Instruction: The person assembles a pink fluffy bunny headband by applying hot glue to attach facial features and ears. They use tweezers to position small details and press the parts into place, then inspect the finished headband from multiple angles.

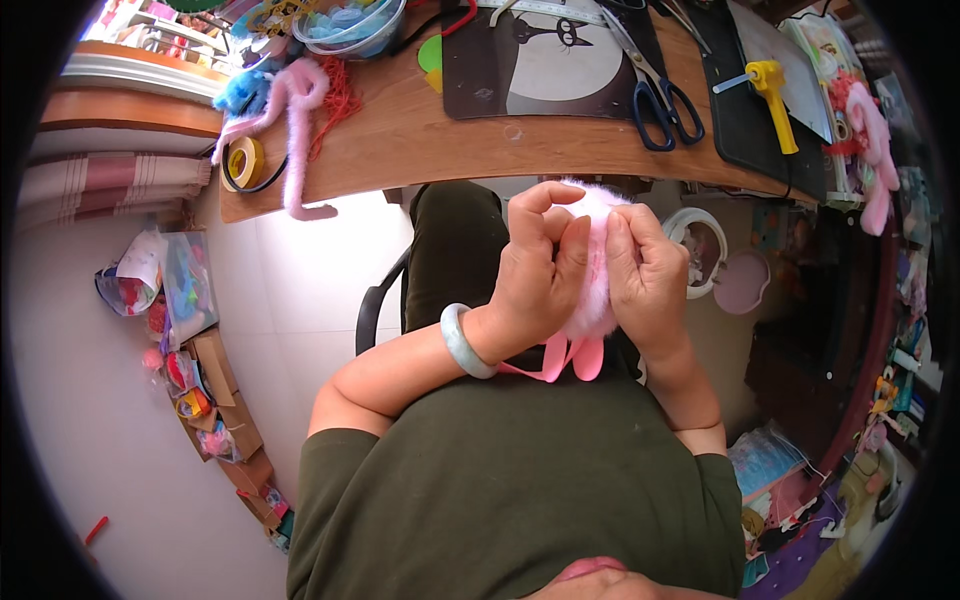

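Note:
Between my two hands, above my lap, is a fluffy pale pink plush piece (595, 304). My left hand (540, 262), with a pale bangle (459, 341) at the wrist, grips its left side with curled fingers. On the other side, my right hand (649, 262) pinches it with the thumb pressed close to the middle. A line of darker pink runs down the fur between the thumbs. Below the fur hang smooth pink strips (574, 358). My fingers hide much of the piece.
On the wooden table (480, 146) lie scissors (660, 105), a cat-print mat (540, 101), a yellow glue gun (772, 105), pink fuzzy stems (298, 135), a tape roll (245, 161) and a plastic tub (349, 37). Cardboard boxes (225, 390) stand on the floor at left.

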Demonstrator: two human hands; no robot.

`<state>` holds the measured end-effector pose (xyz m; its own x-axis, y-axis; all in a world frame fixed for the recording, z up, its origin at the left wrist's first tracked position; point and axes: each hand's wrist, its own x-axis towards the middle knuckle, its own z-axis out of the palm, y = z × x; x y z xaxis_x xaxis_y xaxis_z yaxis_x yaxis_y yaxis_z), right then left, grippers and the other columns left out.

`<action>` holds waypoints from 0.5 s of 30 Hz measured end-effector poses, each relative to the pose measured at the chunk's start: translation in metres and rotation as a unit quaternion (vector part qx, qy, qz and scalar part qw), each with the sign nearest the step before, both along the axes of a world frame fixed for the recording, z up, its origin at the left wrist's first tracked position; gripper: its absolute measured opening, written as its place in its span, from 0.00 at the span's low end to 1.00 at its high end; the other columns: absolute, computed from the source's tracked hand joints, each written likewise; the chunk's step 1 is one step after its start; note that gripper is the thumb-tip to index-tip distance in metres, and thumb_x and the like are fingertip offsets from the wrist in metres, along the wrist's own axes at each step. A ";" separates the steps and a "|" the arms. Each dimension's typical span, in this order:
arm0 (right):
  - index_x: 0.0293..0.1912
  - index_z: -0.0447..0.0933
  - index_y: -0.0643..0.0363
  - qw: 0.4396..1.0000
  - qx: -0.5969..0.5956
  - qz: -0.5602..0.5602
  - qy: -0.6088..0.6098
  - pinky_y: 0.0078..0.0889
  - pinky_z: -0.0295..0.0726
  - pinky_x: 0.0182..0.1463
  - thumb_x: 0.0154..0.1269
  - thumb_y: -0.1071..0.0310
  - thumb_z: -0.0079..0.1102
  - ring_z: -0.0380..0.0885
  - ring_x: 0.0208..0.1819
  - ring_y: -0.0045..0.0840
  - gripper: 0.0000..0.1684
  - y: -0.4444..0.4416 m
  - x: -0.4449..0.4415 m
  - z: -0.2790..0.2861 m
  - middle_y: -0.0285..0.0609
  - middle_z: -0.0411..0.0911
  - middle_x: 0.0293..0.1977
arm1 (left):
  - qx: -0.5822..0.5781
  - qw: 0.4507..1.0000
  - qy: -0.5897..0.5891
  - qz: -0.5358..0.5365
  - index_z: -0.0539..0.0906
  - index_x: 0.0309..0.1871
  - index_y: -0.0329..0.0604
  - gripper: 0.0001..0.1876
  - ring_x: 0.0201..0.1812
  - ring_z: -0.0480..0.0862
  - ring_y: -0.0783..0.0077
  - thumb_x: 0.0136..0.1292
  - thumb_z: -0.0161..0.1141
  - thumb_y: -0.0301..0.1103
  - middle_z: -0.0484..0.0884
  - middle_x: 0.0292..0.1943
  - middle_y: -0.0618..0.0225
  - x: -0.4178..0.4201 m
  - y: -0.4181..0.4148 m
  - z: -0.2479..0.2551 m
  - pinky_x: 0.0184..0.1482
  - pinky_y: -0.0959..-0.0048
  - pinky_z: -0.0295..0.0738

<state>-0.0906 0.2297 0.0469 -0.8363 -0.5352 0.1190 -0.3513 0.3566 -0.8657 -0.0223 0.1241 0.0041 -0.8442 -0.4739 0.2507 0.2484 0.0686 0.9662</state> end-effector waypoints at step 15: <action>0.35 0.77 0.66 1.000 -0.003 0.008 -0.012 0.18 0.68 0.28 0.69 0.72 0.56 0.67 0.26 0.11 0.08 0.007 0.004 0.003 0.34 0.73 0.22 | 0.045 0.998 -0.007 -0.034 0.59 0.59 0.39 0.17 0.26 0.63 0.86 0.69 0.45 0.19 0.69 0.26 0.74 0.013 -0.002 0.004 0.29 0.86 0.59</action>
